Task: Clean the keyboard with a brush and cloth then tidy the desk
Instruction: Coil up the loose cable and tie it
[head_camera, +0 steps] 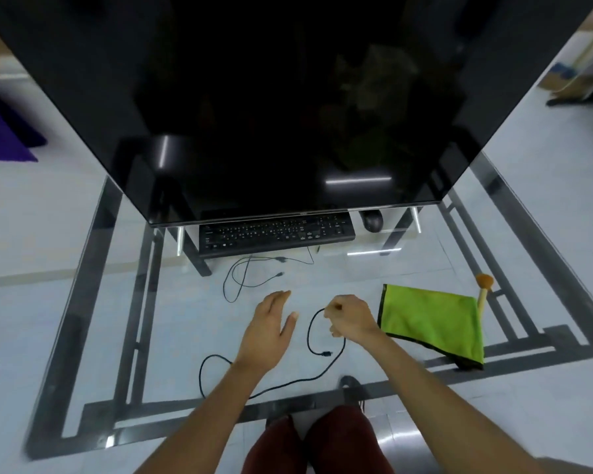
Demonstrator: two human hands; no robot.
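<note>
Lower centre: loose black cable snakes over the glass desk; thin, limp, light, best taken near its end plug and coiled. Right hand pinches it with curled fingers; left hand hovers flat, fingers straight, holding nothing. Right of centre: green cloth, soft and light, easy to grab at any corner; it partly covers the wooden brush, stiff handle poking out at the top edge, take it there. Mid frame: second thin cable lies in front of the black keyboard, which sits under the big dark monitor, mouse beside it. Monitor overhang likely crowds brushing.
</note>
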